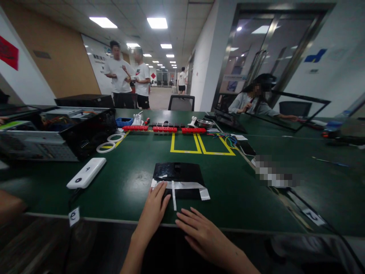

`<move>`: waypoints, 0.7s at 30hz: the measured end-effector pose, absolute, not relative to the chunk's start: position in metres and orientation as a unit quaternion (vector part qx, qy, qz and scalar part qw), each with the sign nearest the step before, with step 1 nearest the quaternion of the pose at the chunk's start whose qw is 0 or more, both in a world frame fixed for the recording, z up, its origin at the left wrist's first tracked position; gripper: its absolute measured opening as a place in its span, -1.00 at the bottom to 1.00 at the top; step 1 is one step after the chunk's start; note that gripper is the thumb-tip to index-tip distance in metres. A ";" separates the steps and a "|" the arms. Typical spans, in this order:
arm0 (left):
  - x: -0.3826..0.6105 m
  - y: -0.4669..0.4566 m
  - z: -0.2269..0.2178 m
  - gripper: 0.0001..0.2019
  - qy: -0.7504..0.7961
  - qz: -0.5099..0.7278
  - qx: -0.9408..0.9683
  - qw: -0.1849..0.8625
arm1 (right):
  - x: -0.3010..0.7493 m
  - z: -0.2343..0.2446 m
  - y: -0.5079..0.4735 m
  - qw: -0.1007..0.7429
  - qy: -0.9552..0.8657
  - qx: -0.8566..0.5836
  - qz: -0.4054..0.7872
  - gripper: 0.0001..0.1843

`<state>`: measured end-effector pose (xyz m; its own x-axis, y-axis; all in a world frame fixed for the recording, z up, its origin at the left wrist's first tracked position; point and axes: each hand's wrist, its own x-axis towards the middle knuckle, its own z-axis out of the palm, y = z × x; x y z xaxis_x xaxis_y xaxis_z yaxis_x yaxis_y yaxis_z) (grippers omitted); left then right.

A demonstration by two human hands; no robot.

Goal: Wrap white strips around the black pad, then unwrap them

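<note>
A flat black panel (188, 172) lies on the green table in front of me. Across it runs a whitish strip (185, 185), its end hanging past the panel's lower right corner. A narrow white strip (173, 199) crosses this one and reaches down onto the table. My left hand (155, 203) is open, its outstretched fingertips resting at the panel's lower left, beside the narrow strip. Over the table's near edge, below and right of the panel, my right hand (201, 230) is open with fingers extended, holding nothing visible.
An opened computer case (40, 142), white rings (106, 147) and a white power bank (87, 173) are on the left. Red parts trays (164, 129) line the back, behind yellow tape outlines (186, 152). A phone (246, 148) lies right. Opposite, a person holds a black frame (310, 122).
</note>
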<state>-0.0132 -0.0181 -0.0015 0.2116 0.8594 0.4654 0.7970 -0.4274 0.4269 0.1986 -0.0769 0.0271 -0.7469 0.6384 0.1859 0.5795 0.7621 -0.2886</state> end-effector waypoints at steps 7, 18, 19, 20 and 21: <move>-0.079 -0.014 0.024 -0.63 0.588 0.415 0.693 0.040 | 0.202 0.057 -0.056 0.246 -0.904 -0.336 0.100 -0.61; -0.106 0.002 -0.019 -0.66 0.618 0.301 0.726 0.001 | 0.121 0.061 0.043 0.021 -0.936 -0.342 0.078 -0.13; -0.106 0.001 -0.018 -0.65 0.618 0.300 0.727 0.002 | 0.118 0.056 0.050 0.004 -0.936 -0.342 0.087 -0.09; -0.106 0.001 -0.017 -0.65 0.618 0.298 0.727 0.003 | 0.117 0.051 0.055 -0.010 -0.935 -0.342 0.098 -0.06; -0.106 0.001 -0.016 -0.65 0.619 0.297 0.727 0.005 | 0.118 0.048 0.060 -0.021 -0.934 -0.339 0.109 -0.05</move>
